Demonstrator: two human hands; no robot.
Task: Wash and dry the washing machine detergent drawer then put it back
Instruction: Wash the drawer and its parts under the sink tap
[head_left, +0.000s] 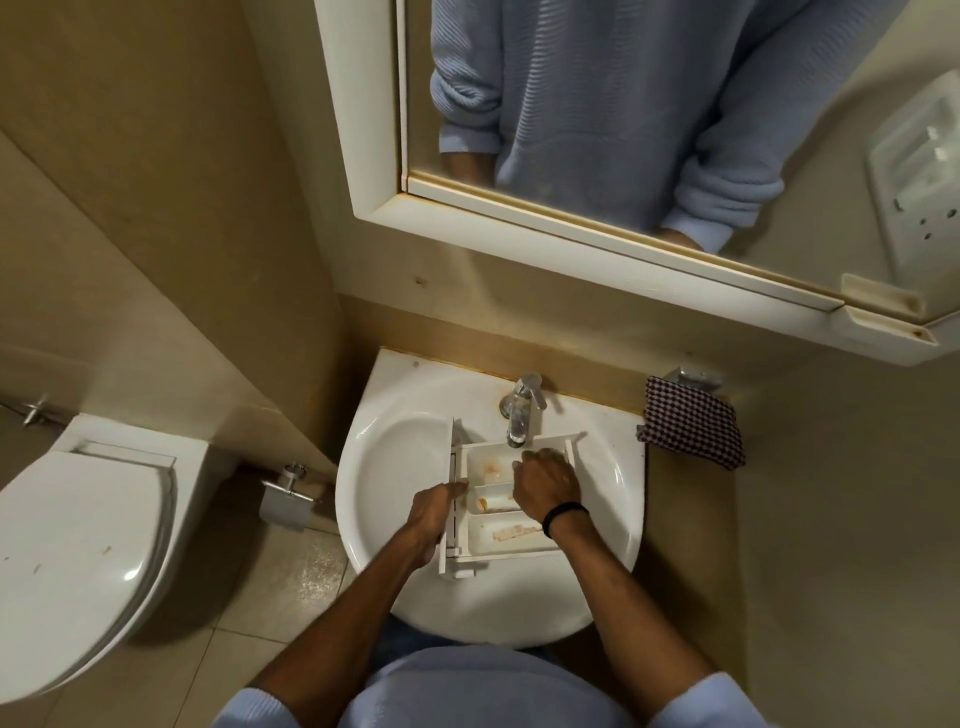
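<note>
Standing at a white sink (395, 467), both forearms bare, pale blue sleeves (249, 706) pushed up near the bottom edge of view.

Detergent drawer (480, 540): white plastic, lying in the basin right of centre, open side up, its far end under the spout. Three compartments visible. Orange-brown residue (514, 532) in strips on the floor of the nearest one, more of it in the middle one and a smear in the far one.

Left hand (436, 512): set against the drawer's left wall, fingers fairly straight and pointing away along it, touching the plastic. No wrap of the fingers visible.

Right hand (545, 486): back of the hand up, over the far and middle compartments, fingers bent down into the drawer. Fingertips hidden; cannot tell whether they hold anything or only press on the plastic. Black band (563, 514) on that wrist.

Chrome tap (519, 410) at the back of the basin, spout just beyond the right knuckles.

Right of the sink, a dark checked cloth (691, 428) hangs from a wall bracket, apart from the basin rim.

Left, a white toilet (78, 545), lid down; a metal paper holder (285, 493) on the wall between it and the sink.

Above, a white-framed mirror (363, 156) showing the blue top and both arms reaching down.
</note>
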